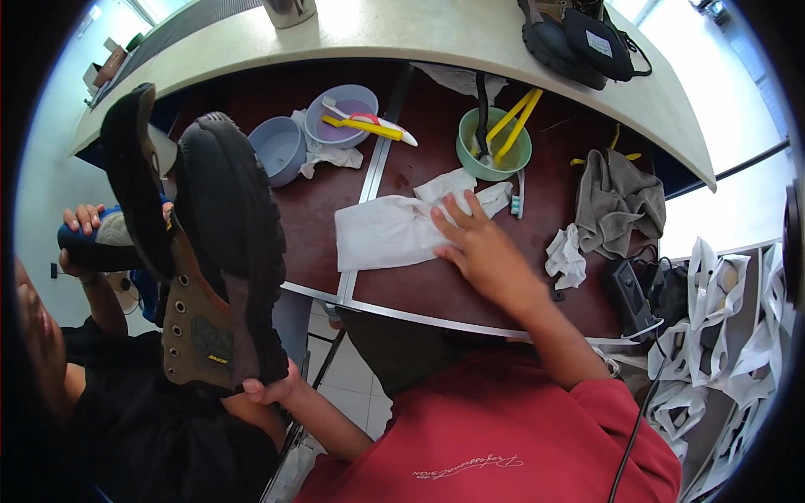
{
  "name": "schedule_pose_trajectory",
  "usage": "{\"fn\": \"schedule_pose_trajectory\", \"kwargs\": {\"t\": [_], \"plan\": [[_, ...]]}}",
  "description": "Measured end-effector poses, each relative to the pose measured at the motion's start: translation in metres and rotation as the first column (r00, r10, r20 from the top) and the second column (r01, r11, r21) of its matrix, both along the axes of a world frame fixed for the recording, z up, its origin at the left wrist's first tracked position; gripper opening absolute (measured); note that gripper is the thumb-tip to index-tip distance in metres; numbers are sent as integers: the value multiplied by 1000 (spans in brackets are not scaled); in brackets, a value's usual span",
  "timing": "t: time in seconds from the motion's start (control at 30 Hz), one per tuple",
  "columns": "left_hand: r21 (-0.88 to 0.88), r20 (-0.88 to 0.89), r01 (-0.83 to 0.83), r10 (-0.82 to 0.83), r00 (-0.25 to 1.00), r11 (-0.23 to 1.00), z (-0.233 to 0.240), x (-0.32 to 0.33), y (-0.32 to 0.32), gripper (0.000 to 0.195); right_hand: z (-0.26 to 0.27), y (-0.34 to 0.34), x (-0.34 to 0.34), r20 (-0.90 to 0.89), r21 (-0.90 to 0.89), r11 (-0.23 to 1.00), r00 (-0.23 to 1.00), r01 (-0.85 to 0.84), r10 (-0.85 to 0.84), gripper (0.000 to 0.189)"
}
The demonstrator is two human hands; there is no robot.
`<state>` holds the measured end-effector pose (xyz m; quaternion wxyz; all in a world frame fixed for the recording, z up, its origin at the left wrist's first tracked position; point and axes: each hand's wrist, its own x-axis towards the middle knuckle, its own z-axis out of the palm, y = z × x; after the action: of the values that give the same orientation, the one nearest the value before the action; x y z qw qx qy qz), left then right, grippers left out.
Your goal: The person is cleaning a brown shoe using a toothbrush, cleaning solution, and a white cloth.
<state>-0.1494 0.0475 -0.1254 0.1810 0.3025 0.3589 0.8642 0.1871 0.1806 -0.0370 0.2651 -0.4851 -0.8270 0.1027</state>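
Observation:
A brown and black lace-up shoe (236, 251), without laces, is held up at the left by my left hand (273, 383), which grips its end from below. My right hand (468, 242) lies with fingers spread on a folded white cloth or paper towel (383, 232) on the dark red table. Behind that hand stands a green bowl (465, 148) with yellow and black brush handles in it. Beside the bowl lies a toothbrush (517, 206) with white and teal bristles. Whether my right fingers pinch the cloth is hard to tell.
Two bluish bowls (277, 151) stand behind the shoe, brushes across one. A grey cloth (619, 201), crumpled tissue (567, 256) and black power adapter (629, 295) lie at the right. A raised pale shelf (402, 38) holds more footwear. A co-worker at the left holds a blue and black shoe (104, 242).

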Motion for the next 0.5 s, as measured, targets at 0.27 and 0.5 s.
{"fn": "schedule_pose_trajectory", "kwargs": {"t": [0.27,0.5], "plan": [[-64,-5,-66,65,998,996,0,2,-1,93,-1,6,26,-400,-51,994,911,92,-105,16],[-60,-75,17,-22,997,998,-16,-22,-21,96,47,-14,107,-825,-169,894,438,415,-358,12]]}}
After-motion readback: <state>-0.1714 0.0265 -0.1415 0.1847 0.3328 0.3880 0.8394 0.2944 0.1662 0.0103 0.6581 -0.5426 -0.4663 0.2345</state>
